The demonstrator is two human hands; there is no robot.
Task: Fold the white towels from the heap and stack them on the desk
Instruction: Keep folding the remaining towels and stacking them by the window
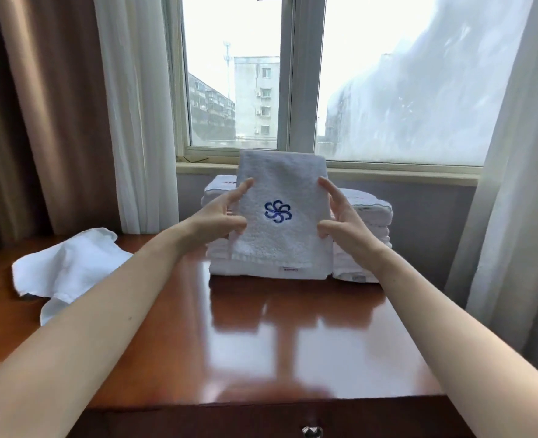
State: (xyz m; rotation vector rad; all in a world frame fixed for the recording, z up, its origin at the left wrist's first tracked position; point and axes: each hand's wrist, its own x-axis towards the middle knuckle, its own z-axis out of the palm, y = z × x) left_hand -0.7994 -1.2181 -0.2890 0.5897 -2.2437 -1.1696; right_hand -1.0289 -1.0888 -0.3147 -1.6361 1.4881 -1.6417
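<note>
Logo towel [282, 241], folded, is held upright at frame centre, in front of the stacks [367, 216] at the far side of the desk [261, 327]. Its left edge is pinched by the left hand [226, 218], its right edge by the right hand [340, 222]. A loose towel [68, 267] is seen crumpled at mid-left.

**Surfaces and materials, as I see them**

- Folded towel [282, 248]: white terry cloth, rough looped nap, matt. I note a blue stitched emblem [278, 211] with a slight sheen.
- Towel stacks [365, 216]: the same matt terry.
- Loose towel [68, 267]: white cloth, flatter and smoother.
- Tabletop [261, 343]: reddish-brown wood, smooth, high-gloss varnish mirroring daylight.
- Drawer knob [312, 432]: shiny metal.
- Curtains [40, 105]: brown woven cloth, matt.
</note>
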